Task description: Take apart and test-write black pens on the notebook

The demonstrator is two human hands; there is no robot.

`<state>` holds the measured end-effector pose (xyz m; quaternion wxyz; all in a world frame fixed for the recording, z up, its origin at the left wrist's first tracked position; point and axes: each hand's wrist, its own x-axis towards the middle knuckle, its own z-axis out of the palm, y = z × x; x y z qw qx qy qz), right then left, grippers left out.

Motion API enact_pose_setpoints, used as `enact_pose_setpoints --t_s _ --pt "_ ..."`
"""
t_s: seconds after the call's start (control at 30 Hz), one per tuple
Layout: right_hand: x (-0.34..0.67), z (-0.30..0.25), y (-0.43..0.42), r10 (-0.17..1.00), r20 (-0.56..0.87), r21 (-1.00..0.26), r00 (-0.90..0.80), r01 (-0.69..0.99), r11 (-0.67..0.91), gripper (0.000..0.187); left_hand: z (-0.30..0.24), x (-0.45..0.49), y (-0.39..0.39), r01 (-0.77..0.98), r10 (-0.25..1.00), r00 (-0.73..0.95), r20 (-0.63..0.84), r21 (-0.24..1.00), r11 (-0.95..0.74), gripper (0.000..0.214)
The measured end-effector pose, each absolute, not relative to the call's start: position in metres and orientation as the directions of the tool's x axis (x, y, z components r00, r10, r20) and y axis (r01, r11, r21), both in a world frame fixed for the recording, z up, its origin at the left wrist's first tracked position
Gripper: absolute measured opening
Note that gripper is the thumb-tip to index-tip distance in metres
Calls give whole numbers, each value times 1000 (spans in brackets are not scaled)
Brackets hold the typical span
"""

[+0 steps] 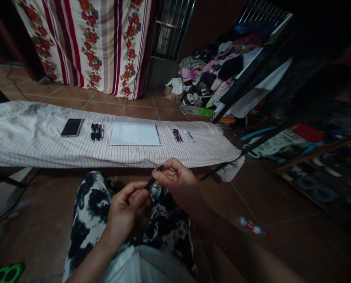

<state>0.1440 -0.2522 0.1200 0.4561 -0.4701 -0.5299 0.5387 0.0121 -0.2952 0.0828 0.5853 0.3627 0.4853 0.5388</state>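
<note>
Above my lap I hold a slim black pen (pixel 150 183) in both hands, tilted with its far end up to the right. My left hand (pixel 124 207) pinches its lower end between thumb and fingers. At the upper end, my right hand (pixel 178 183) grips it the same way. Just beyond lies a spiral notebook (pixel 134 133), its page toward me. Several pens and markers (pixel 96 132) lie side by side left of it. To its right are a few more pens (pixel 177 135) and a pale pen-like item (pixel 190 136).
A striped cloth (pixel 84 151) covers the low bench, with a dark-screened phone (pixel 71 127) on its left part. A clear bottle with a red label (pixel 249 225) lies on the tiled floor at right. Clothes (pixel 211 72) are heaped behind; a flowered curtain (pixel 104 47) hangs at the back.
</note>
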Motion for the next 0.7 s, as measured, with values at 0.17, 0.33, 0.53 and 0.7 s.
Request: enact_pose_setpoints --t_s 0.17,0.33,0.53,0.7 --pt "145 122 -250 984 -30 -999 -175 -6 -32 20 83 12 -295 -302 985 -62 -160 944 134 24" --pt "143 118 -252 987 -27 -999 -158 26 -24 18 84 12 -295 -303 983 -46 -176 940 154 28" --pt "143 113 -256 977 -40 -995 -210 96 -20 16 76 12 -295 -268 986 -92 -140 957 110 22" --pt "150 112 -255 935 -62 -994 -350 109 -25 31 70 8 -298 -180 988 -114 -104 980 82 19"
